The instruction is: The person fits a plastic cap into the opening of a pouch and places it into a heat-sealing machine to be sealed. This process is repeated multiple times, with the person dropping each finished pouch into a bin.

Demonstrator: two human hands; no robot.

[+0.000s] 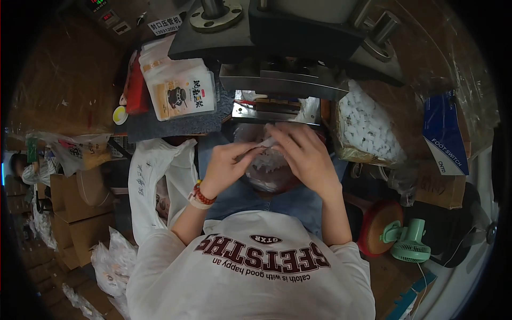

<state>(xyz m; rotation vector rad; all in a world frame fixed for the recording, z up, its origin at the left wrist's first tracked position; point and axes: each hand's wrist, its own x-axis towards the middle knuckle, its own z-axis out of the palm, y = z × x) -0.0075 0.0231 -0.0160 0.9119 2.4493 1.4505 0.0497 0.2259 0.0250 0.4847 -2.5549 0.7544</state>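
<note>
Both my hands meet over my lap, below the metal press (pixel 277 110). My left hand (pixel 234 162), with a red bead bracelet at the wrist, has its fingers pinched on a small whitish piece (pixel 266 142). On the other side of that piece, the fingers of my right hand (pixel 301 154) press together at its edge. What the piece is cannot be made out. Under the hands a clear plastic bag (pixel 266 173) with white bits inside rests between my legs.
Printed pouches (pixel 184 93) lie stacked on a grey mat (pixel 181 126), beside a red object (pixel 137 93). At the right are an open bag of white pieces (pixel 368 122), a blue box (pixel 444 133) and a green fan (pixel 410 242). Cartons (pixel 90 213) stand at the left.
</note>
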